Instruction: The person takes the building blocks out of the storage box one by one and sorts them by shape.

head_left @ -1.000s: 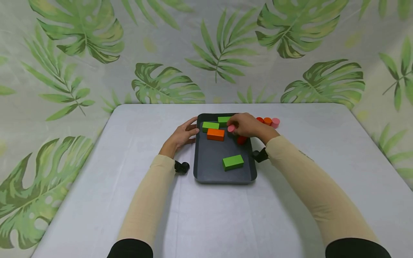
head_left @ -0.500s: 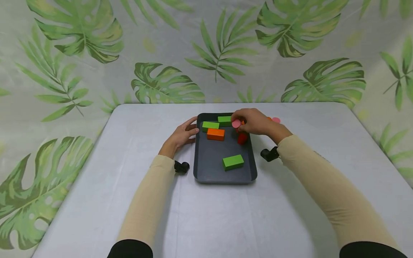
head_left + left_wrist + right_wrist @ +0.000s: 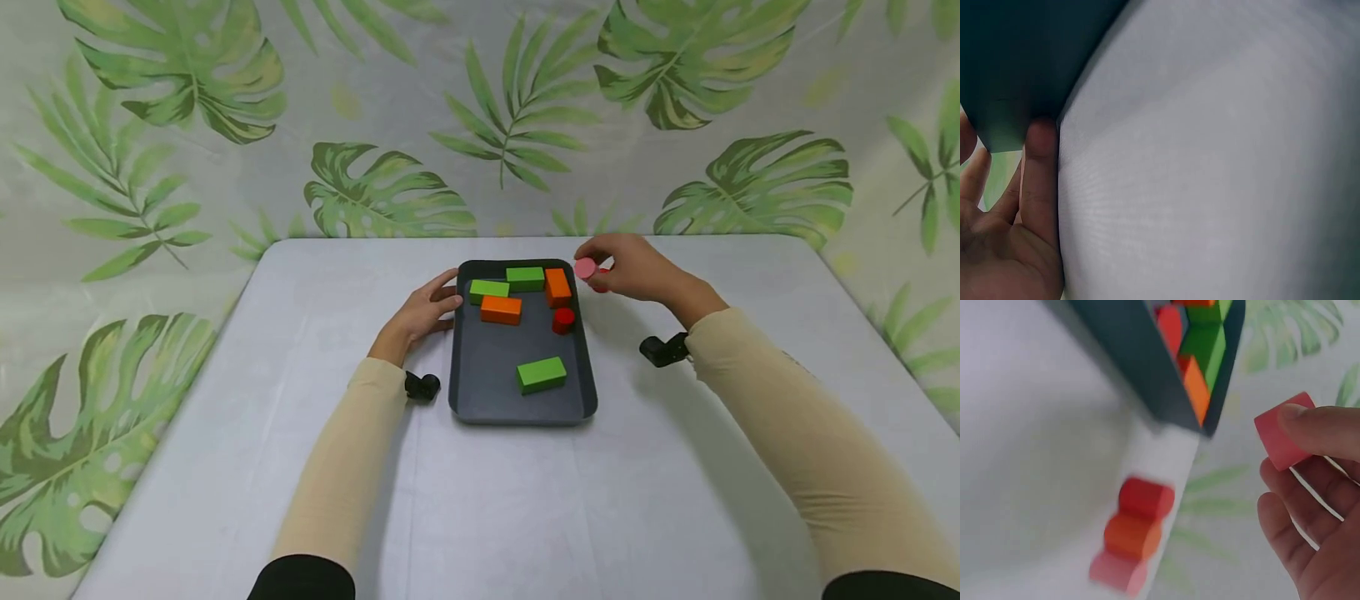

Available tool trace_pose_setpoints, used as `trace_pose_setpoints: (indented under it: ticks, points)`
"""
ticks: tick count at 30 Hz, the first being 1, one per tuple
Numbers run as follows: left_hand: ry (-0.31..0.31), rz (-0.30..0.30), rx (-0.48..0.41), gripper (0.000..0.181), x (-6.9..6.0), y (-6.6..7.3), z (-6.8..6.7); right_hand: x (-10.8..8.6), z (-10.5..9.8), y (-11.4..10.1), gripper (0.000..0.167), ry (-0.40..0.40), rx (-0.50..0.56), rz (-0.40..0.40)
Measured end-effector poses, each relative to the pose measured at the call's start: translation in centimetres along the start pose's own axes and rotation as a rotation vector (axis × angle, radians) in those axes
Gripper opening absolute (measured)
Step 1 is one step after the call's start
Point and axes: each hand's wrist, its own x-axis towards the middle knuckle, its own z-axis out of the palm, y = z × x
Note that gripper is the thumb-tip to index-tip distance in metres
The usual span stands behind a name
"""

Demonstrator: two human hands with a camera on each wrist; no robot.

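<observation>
My right hand pinches a pink cylinder between thumb and fingers, in the air just beyond the tray's far right corner. The right wrist view shows the same pink cylinder under the thumb. My left hand rests its extended fingers against the left wall of the dark grey tray. In the tray lie three green blocks, two orange blocks and a red cylinder.
Outside the tray, a red cylinder, an orange cylinder and another pink cylinder stand in a row. My right hand mostly hides them in the head view. A leaf-print cloth hangs behind the white table.
My right hand has carried the pink cylinder from over the tray rightward and away past its edge, uncovering an orange block and the red cylinder. My left hand has stayed at the tray.
</observation>
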Motion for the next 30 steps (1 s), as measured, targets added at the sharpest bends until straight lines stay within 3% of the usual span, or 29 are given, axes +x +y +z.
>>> trace_pose_setpoints:
  ticks: [13, 22, 30]
  points:
    - [-0.002, 0.0, 0.014, 0.062, 0.0, 0.1, -0.1, -4.5, -4.0, 5.3, 0.039, 0.106, -0.032, 0.118]
    - [-0.004, 0.003, 0.031, 0.062, -0.2, 0.2, -0.3, -4.8, -3.6, 9.8, 0.054, 0.074, 0.063, 0.328]
    - [0.003, -0.006, 0.018, 0.062, 0.0, 0.2, 0.1, -5.5, -2.6, 12.3, 0.064, 0.13, 0.199, 0.476]
